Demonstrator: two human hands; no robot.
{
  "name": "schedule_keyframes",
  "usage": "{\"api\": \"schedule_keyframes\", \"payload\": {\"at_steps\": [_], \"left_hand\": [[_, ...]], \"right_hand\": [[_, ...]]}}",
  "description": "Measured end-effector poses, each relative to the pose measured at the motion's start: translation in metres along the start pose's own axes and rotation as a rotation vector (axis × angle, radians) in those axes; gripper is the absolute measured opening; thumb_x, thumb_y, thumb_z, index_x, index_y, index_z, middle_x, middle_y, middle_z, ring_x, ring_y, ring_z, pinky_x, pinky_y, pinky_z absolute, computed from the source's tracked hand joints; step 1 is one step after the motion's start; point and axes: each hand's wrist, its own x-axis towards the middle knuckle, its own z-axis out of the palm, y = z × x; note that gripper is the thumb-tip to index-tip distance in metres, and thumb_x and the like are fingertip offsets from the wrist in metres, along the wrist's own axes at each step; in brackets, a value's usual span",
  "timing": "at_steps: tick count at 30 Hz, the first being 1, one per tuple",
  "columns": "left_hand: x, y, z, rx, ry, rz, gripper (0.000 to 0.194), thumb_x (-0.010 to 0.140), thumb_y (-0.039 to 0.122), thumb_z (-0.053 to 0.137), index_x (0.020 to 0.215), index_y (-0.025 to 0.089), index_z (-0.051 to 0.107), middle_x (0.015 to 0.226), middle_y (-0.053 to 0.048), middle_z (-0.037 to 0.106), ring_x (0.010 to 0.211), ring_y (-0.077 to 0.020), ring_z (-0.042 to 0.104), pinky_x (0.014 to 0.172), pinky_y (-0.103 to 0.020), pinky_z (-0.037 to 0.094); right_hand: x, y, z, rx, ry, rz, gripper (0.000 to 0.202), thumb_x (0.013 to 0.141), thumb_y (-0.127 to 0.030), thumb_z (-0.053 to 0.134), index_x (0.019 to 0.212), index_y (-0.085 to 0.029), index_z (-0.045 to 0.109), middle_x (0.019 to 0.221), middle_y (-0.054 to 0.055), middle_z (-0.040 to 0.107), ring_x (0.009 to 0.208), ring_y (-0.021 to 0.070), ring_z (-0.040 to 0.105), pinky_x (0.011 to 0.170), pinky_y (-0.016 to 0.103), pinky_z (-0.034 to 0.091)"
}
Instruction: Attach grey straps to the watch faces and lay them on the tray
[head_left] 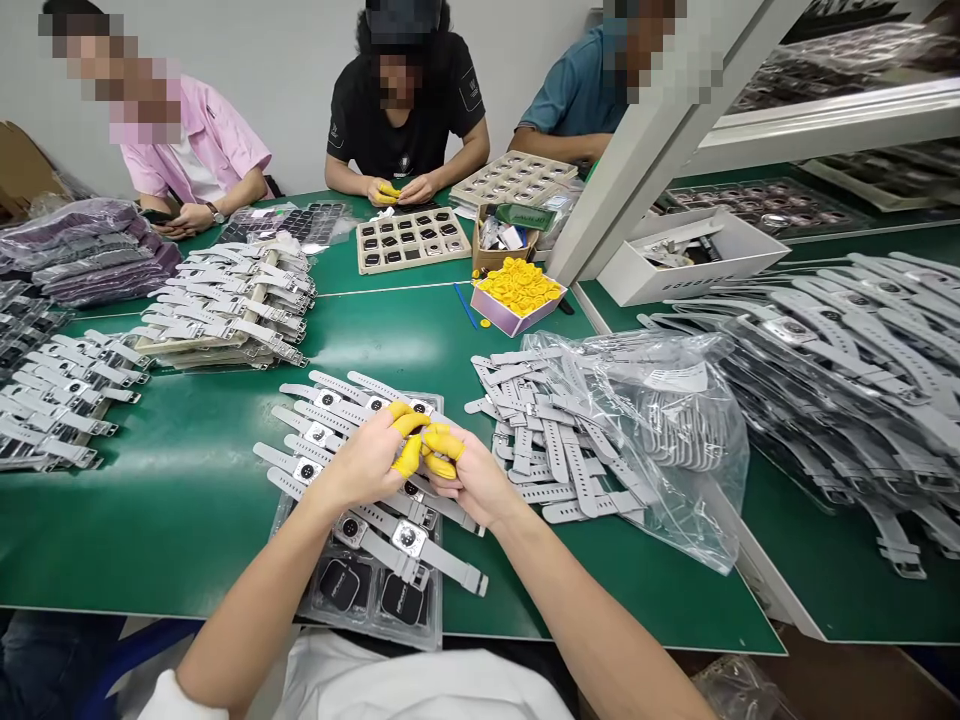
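Observation:
My left hand (377, 452) and my right hand (463, 468) meet above a clear plastic tray (433, 618), with yellow finger cots on the fingertips. The fingers of both are closed in a pinch around something small and partly dark, mostly hidden between them. Beneath them, smartwatches with grey straps (409, 540) lie in slanting rows across the tray. Two black square watch faces (339, 585) without straps show in its near compartments. Right of my right hand, loose grey watch straps (559, 450) are heaped beside a clear plastic bag (694, 480) that holds more straps.
Stacked trays of strapped watches stand left (225, 310) and right (832, 380). Ahead are a box of yellow finger cots (517, 290), a blue stick (465, 306) and a beige tray (412, 240). A white post (637, 150) rises right. Three people sit opposite.

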Motion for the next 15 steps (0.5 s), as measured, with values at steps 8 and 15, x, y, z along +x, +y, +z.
{"api": "schedule_keyframes", "payload": {"at_steps": [8,15], "left_hand": [[-0.003,0.001,-0.005,-0.119,-0.028,0.06,0.044,0.103,0.021,0.046,0.146,0.019,0.049,0.138,-0.016,0.06,0.123,-0.0259,0.062,0.107,-0.043,0.055],[-0.006,0.002,-0.05,0.113,-0.017,-0.078,0.057,0.095,0.008,0.042,0.15,0.02,0.048,0.131,-0.012,0.069,0.114,-0.0243,0.068,0.098,-0.038,0.058]], "right_hand": [[-0.001,0.001,0.002,0.036,-0.038,-0.054,0.034,0.085,-0.046,0.075,0.078,-0.022,0.051,0.05,-0.01,0.043,0.04,0.006,0.023,0.039,0.019,0.024],[-0.006,-0.007,-0.01,-0.655,0.041,-0.373,0.035,0.096,-0.057,0.064,0.099,-0.023,0.061,0.068,-0.005,0.053,0.058,0.014,0.044,0.057,0.028,0.039]]}}
